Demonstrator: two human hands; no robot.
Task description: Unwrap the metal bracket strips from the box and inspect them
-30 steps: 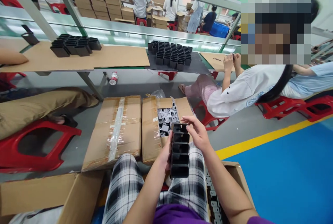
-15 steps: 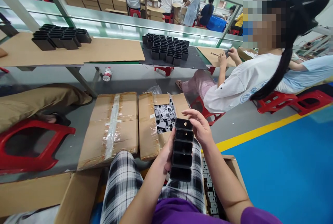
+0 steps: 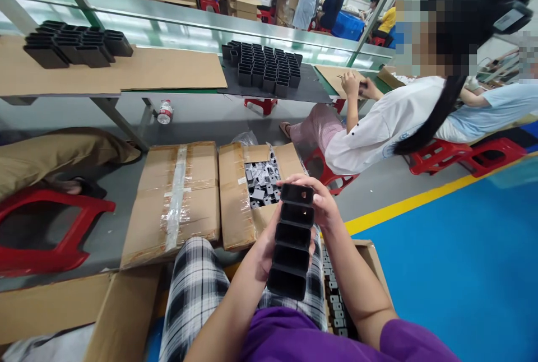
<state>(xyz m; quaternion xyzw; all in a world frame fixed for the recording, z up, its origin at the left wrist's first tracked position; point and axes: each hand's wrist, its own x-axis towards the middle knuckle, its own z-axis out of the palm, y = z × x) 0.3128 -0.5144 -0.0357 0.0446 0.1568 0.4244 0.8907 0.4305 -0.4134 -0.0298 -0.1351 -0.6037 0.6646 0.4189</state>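
Over my lap I hold a row of several black open-topped plastic housings [image 3: 292, 241], stacked side by side in a line pointing away from me. My left hand [image 3: 264, 247] is closed along the row's left side. My right hand [image 3: 321, 202] wraps its fingers over the far end of the row. Just beyond stands an open cardboard box [image 3: 235, 194] full of small grey and black parts [image 3: 260, 182]. Another open box [image 3: 370, 255] at my right knee holds rows of parts [image 3: 338, 303].
A taped, closed carton [image 3: 176, 199] lies left of the open box. The workbench [image 3: 126, 70] ahead carries two groups of black housings [image 3: 264, 68]. A seated person in white [image 3: 390, 126] works at the right on red stools [image 3: 441, 154]. A red stool [image 3: 50, 233] stands left.
My right hand has come down from above the row's far end and closed its fingers over it. The row has tilted slightly toward me and the view has dipped.
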